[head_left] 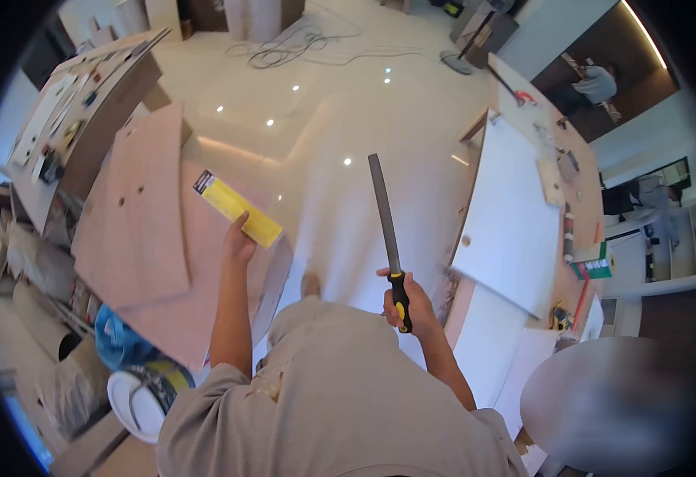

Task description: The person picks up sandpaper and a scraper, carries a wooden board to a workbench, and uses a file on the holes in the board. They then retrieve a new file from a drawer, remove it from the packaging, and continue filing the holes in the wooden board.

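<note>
In the head view, my left hand (241,240) is closed round the lower part of a flat yellow package (241,208) with a dark printed end. It tilts up and to the left, over a pinkish plywood sheet. My right hand (411,304) grips a hand file (384,211) by its black and yellow handle. The file's long grey blade points upward, away from my body, over the shiny floor. File and package are well apart. My right hand is left of the white board on the workbench.
On the right, a white board (507,215) lies on a workbench with tools and a green box (594,261). Plywood sheets (145,215) lie at left, near a white-lidded bucket (137,405). A cable (284,52) crosses the floor (324,119). A blurred round shape (602,405) is close at lower right. Other people (598,83) are at right.
</note>
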A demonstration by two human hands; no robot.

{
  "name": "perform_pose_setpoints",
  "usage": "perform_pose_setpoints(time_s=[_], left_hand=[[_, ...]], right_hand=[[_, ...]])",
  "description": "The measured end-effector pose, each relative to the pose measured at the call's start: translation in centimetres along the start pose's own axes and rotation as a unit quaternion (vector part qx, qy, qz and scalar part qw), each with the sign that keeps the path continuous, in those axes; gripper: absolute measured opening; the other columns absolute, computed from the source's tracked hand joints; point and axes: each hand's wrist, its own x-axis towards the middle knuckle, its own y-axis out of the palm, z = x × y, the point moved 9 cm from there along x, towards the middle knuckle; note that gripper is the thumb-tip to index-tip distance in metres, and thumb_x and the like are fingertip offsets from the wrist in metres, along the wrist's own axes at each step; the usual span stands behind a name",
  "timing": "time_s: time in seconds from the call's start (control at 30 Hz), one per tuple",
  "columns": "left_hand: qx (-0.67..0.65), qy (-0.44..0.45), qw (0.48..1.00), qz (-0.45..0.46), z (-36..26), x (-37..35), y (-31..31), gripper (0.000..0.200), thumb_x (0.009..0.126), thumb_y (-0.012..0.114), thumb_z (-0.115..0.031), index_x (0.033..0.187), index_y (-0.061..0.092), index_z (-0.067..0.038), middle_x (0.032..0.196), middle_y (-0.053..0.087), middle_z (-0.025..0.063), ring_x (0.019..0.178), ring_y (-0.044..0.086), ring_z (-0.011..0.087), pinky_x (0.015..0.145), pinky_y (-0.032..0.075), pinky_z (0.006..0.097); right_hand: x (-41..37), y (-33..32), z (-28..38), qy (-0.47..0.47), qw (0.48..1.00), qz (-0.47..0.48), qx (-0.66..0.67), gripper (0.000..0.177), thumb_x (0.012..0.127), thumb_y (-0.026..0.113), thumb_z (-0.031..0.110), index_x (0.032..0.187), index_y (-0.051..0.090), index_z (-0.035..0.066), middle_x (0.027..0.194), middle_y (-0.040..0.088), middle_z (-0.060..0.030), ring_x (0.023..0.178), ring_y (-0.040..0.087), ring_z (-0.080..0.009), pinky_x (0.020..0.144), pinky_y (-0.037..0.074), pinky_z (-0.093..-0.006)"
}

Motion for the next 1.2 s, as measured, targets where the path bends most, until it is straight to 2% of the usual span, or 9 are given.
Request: perform_pose_setpoints(time_s=[0.33, 0.43, 0.53, 0.63, 0.77, 0.8, 0.9, 1.03, 1.2], left_hand=[[0.168, 0.017, 0.985, 0.015, -1.9, 15.6, 11.3, 0.036, 0.087, 0.057, -0.006, 0.121, 0.048, 0.003, 0.110, 0.059, 0.0119, 0.101, 0.059, 0.0261, 0.091, 0.048, 0.0392], [0.210, 0.067, 0.975, -0.022, -2.2, 18.8, 11.5, 0.039, 0.084, 0.061, -0.007, 0.120, 0.049, 0.002, 0.108, 0.059, 0.0111, 0.098, 0.060, 0.0251, 0.087, 0.049, 0.0372], [0.266, 0.109, 0.939, -0.186, -2.9, 20.4, 8.2, 0.043, 0.079, 0.070, -0.009, 0.116, 0.051, 0.000, 0.100, 0.062, 0.0129, 0.090, 0.062, 0.0244, 0.080, 0.052, 0.0359], [0.281, 0.201, 0.876, -0.337, -5.2, 19.1, 6.9, 0.055, 0.073, 0.076, -0.014, 0.119, 0.051, 0.001, 0.099, 0.063, 0.0136, 0.086, 0.062, 0.0226, 0.075, 0.051, 0.0354], [0.212, 0.260, 0.814, -0.475, -7.4, 14.6, 7.0, 0.067, 0.072, 0.080, -0.021, 0.124, 0.045, 0.002, 0.108, 0.060, 0.0146, 0.097, 0.059, 0.0220, 0.080, 0.049, 0.0362], [0.192, 0.278, 0.797, -0.501, -6.9, 15.3, 1.9, 0.069, 0.072, 0.080, -0.023, 0.125, 0.044, 0.001, 0.109, 0.058, 0.0152, 0.096, 0.059, 0.0211, 0.079, 0.049, 0.0356], [0.157, 0.342, 0.667, -0.643, -7.6, 9.7, -3.2, 0.065, 0.072, 0.079, -0.023, 0.124, 0.049, 0.000, 0.103, 0.063, 0.0129, 0.088, 0.061, 0.0220, 0.074, 0.050, 0.0350], [-0.055, 0.418, 0.522, -0.741, -2.0, 3.6, -18.8, 0.072, 0.083, 0.069, -0.030, 0.142, 0.035, -0.009, 0.097, 0.061, 0.0126, 0.081, 0.059, 0.0248, 0.067, 0.049, 0.0420], [-0.262, 0.145, 0.367, -0.881, 7.5, -4.3, -20.0, 0.070, 0.086, 0.056, -0.052, 0.135, 0.039, -0.005, 0.091, 0.061, 0.0159, 0.070, 0.061, 0.0258, 0.055, 0.045, 0.0413]], right_hand=[[14.7, -6.8, 10.5, 0.034, 0.971, 0.089, 0.217, 0.061, 0.099, 0.019, 0.056, 0.133, 0.040, 0.009, 0.054, 0.043, -0.0050, 0.034, 0.036, -0.0118, 0.035, 0.032, -0.0251], [20.6, -10.4, 13.1, 0.053, 0.978, 0.065, 0.194, 0.062, 0.100, 0.020, 0.053, 0.132, 0.040, 0.004, 0.050, 0.040, -0.0041, 0.031, 0.033, -0.0123, 0.033, 0.030, -0.0258], [26.6, -14.2, 16.0, 0.094, 0.993, 0.018, 0.064, 0.060, 0.100, 0.022, 0.052, 0.132, 0.042, 0.005, 0.050, 0.041, -0.0041, 0.032, 0.035, -0.0126, 0.034, 0.031, -0.0261], [33.9, -16.0, 19.4, 0.099, 0.986, 0.043, -0.130, 0.058, 0.099, 0.029, 0.053, 0.127, 0.046, 0.005, 0.048, 0.041, -0.0040, 0.034, 0.039, -0.0123, 0.035, 0.033, -0.0258], [42.8, -13.7, 22.8, 0.149, 0.956, 0.142, -0.208, 0.035, 0.098, 0.048, 0.024, 0.125, 0.048, 0.003, 0.055, 0.047, -0.0052, 0.037, 0.041, -0.0116, 0.036, 0.035, -0.0254], [44.7, -12.8, 23.1, 0.172, 0.948, 0.162, -0.212, 0.035, 0.094, 0.052, 0.012, 0.126, 0.046, 0.001, 0.060, 0.047, -0.0038, 0.042, 0.043, -0.0103, 0.039, 0.037, -0.0253], [50.6, -8.6, 23.3, 0.101, 0.896, 0.260, -0.347, 0.037, 0.092, 0.054, 0.009, 0.127, 0.046, 0.001, 0.062, 0.047, -0.0020, 0.045, 0.044, -0.0087, 0.040, 0.038, -0.0237], [57.0, -2.7, 21.5, 0.159, 0.875, 0.275, -0.366, 0.031, 0.091, 0.055, 0.008, 0.121, 0.048, 0.001, 0.064, 0.047, -0.0008, 0.047, 0.044, -0.0070, 0.040, 0.038, -0.0218], [63.7, 5.2, 18.9, 0.159, 0.864, 0.318, -0.357, 0.011, 0.092, 0.056, 0.009, 0.099, 0.050, 0.003, 0.062, 0.049, -0.0013, 0.044, 0.047, -0.0089, 0.039, 0.038, -0.0227]])
